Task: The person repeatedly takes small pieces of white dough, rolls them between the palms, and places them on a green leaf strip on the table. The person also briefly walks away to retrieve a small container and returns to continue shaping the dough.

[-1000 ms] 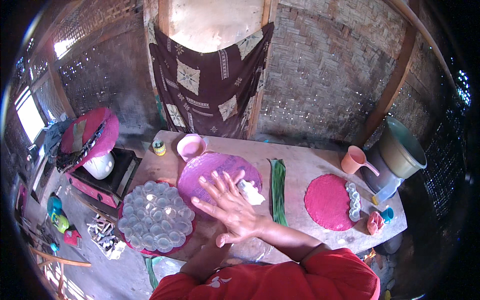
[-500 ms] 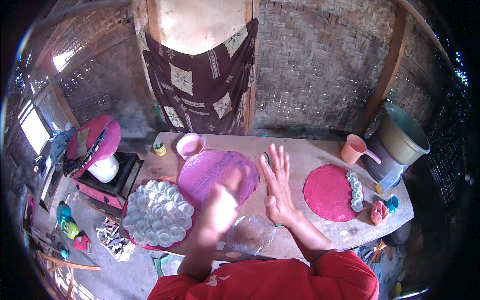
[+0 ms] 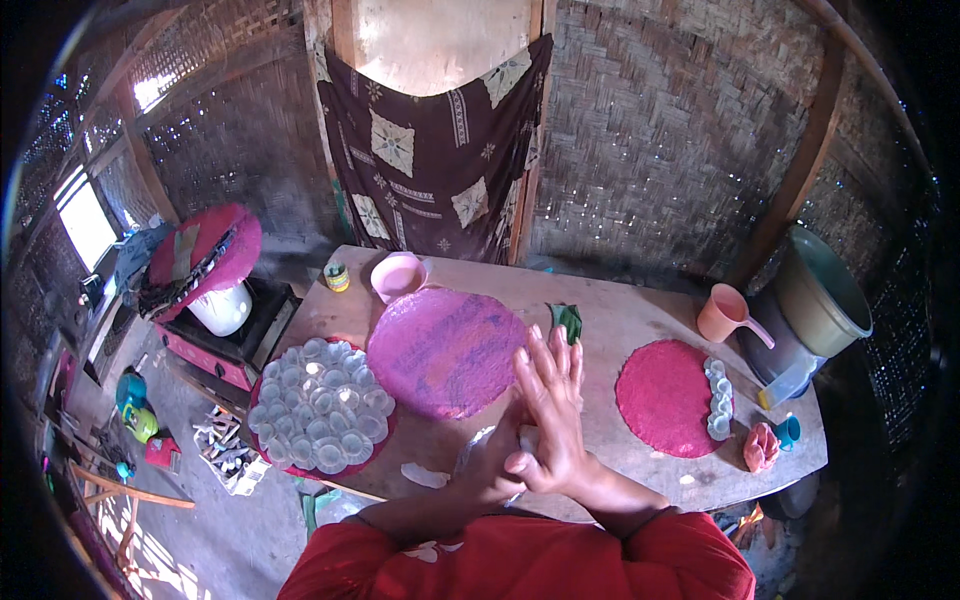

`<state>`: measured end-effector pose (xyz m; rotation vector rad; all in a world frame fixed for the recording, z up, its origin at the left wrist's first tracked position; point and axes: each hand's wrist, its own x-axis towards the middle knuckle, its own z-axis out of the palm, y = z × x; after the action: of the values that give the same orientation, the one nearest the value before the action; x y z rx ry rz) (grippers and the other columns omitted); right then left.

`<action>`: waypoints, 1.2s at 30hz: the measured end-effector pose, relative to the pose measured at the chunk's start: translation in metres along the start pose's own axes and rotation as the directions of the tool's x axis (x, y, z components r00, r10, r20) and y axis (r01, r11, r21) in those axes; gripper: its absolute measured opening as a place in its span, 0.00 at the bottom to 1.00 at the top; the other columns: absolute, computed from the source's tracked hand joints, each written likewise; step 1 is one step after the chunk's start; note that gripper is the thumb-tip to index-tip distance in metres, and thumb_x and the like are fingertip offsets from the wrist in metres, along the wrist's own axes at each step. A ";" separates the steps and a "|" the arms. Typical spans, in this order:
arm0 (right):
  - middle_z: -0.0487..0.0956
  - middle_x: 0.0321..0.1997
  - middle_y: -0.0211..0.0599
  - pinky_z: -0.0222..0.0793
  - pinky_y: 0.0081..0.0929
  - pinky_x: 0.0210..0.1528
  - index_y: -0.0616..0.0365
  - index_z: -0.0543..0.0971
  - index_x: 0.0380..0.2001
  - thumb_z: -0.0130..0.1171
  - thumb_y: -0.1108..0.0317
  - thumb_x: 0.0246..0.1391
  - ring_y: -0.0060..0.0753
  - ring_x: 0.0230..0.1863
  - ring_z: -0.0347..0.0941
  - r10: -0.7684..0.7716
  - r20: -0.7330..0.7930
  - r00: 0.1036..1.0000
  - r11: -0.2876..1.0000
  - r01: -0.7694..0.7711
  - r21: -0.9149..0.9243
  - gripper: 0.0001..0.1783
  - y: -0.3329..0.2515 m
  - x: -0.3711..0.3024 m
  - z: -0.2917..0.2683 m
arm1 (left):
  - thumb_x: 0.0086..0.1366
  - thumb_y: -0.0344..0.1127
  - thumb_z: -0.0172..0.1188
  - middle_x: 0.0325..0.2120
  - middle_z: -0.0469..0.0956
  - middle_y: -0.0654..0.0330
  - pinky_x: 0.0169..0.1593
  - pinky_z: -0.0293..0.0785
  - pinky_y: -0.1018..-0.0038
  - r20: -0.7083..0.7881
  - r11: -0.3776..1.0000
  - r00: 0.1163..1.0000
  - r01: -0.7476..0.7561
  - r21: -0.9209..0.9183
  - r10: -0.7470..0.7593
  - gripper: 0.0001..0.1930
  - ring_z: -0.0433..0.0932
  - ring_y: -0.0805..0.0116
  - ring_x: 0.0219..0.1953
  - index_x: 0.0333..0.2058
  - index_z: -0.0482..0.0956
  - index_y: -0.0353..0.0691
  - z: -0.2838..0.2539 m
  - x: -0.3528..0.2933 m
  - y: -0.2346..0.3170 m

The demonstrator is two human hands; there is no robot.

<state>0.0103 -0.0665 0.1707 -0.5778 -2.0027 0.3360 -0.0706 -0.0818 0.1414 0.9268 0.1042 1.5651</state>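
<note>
My right hand (image 3: 552, 405) is raised over the front of the table, its fingers stretched out and its palm against my left hand (image 3: 495, 468). The left hand is mostly covered by the right, so its fingers do not show. A small pale patch shows between the palms; I cannot make out what it is. Part of a clear plastic sheet (image 3: 473, 446) shows beside the left hand, and a white scrap (image 3: 425, 475) lies left of it. Just beyond the hands is a round purple tray (image 3: 445, 350). A dark green leaf piece (image 3: 566, 320) lies past my right fingertips.
Small clear cups (image 3: 325, 410) cover a round tray at left. At right, a red round tray (image 3: 660, 400) bears several cups (image 3: 719, 400). Around the table stand a pink bowl (image 3: 398, 277), a pink dipper (image 3: 722, 312), a blue cup (image 3: 788, 432) and large tubs (image 3: 825, 290). A stove (image 3: 215, 345) stands left.
My two hands were apart and have come together, palm to palm. The left hand moved right and toward me. The view has shifted slightly.
</note>
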 end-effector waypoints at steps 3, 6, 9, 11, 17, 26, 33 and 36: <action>0.54 0.70 0.55 0.22 0.64 0.67 0.56 0.63 0.64 0.46 0.24 0.47 0.66 0.73 0.34 -0.170 0.027 0.985 0.970 0.172 -0.173 0.53 -0.005 -0.009 0.006 | 0.70 0.62 0.28 0.70 0.32 0.55 0.70 0.33 0.61 0.003 1.000 1.000 0.015 0.023 -0.015 0.39 0.33 0.58 0.71 0.68 0.30 0.45 -0.009 0.009 0.002; 0.49 0.72 0.55 0.23 0.63 0.67 0.55 0.58 0.67 0.51 0.23 0.43 0.64 0.73 0.32 -0.132 -0.059 0.989 0.991 0.132 -0.020 0.57 0.003 -0.013 0.015 | 0.69 0.63 0.28 0.70 0.30 0.55 0.70 0.31 0.62 0.013 0.999 0.999 0.030 0.039 -0.031 0.40 0.31 0.59 0.71 0.68 0.27 0.44 -0.010 0.014 0.006; 0.45 0.71 0.64 0.21 0.57 0.69 0.62 0.49 0.68 0.45 0.28 0.51 0.63 0.73 0.34 -0.043 -0.082 0.996 0.987 0.055 0.148 0.56 0.028 -0.007 0.012 | 0.69 0.65 0.27 0.70 0.28 0.55 0.70 0.28 0.63 0.020 0.992 0.999 0.045 0.114 -0.048 0.41 0.29 0.60 0.72 0.68 0.25 0.44 -0.005 0.008 0.001; 0.47 0.71 0.63 0.20 0.59 0.69 0.57 0.51 0.68 0.41 0.25 0.50 0.64 0.73 0.35 0.001 -0.089 0.996 0.992 0.010 0.125 0.55 0.036 -0.008 0.009 | 0.70 0.61 0.28 0.70 0.36 0.52 0.70 0.33 0.61 -0.020 0.972 0.998 0.057 0.228 -0.054 0.36 0.34 0.58 0.72 0.69 0.39 0.46 -0.004 0.000 -0.006; 0.55 0.69 0.54 0.17 0.64 0.67 0.48 0.65 0.63 0.35 0.16 0.43 0.66 0.72 0.36 -0.257 0.238 0.937 0.954 0.285 -0.089 0.56 0.017 -0.036 0.000 | 0.71 0.60 0.29 0.61 0.47 0.53 0.62 0.43 0.63 -0.071 0.981 0.979 0.192 -0.003 -0.192 0.33 0.45 0.61 0.63 0.66 0.46 0.46 -0.034 -0.010 -0.026; 0.56 0.67 0.61 0.28 0.68 0.65 0.55 0.65 0.62 0.31 0.11 0.36 0.69 0.71 0.40 -0.071 -0.105 0.992 0.977 0.091 0.194 0.64 0.037 -0.064 0.038 | 0.71 0.59 0.32 0.47 0.63 0.53 0.51 0.58 0.67 -0.139 0.814 0.886 0.331 -0.478 -0.442 0.30 0.61 0.64 0.50 0.61 0.58 0.45 -0.081 -0.039 -0.087; 0.65 0.60 0.50 0.53 0.46 0.64 0.63 0.63 0.58 0.36 0.28 0.55 0.48 0.64 0.60 0.561 0.340 0.755 0.278 -0.559 0.781 0.48 0.107 -0.065 0.046 | 0.72 0.58 0.34 0.37 0.76 0.54 0.41 0.70 0.69 -0.186 0.755 0.813 0.391 -0.527 -0.551 0.29 0.74 0.66 0.40 0.58 0.67 0.44 -0.153 -0.023 -0.089; 0.70 0.51 0.47 0.62 0.48 0.56 0.59 0.68 0.52 0.58 0.35 0.47 0.50 0.54 0.67 0.710 0.384 0.590 0.642 -0.767 -0.009 0.41 0.149 -0.097 0.039 | 0.66 0.70 0.28 0.50 0.72 0.54 0.54 0.65 0.61 -0.400 0.710 0.725 0.669 0.218 -0.560 0.39 0.71 0.63 0.49 0.62 0.61 0.46 -0.206 -0.021 -0.042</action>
<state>0.0531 0.0087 0.0110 -1.3359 -1.9366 1.1861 -0.1621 -0.0007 -0.0304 0.7879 0.8675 1.0347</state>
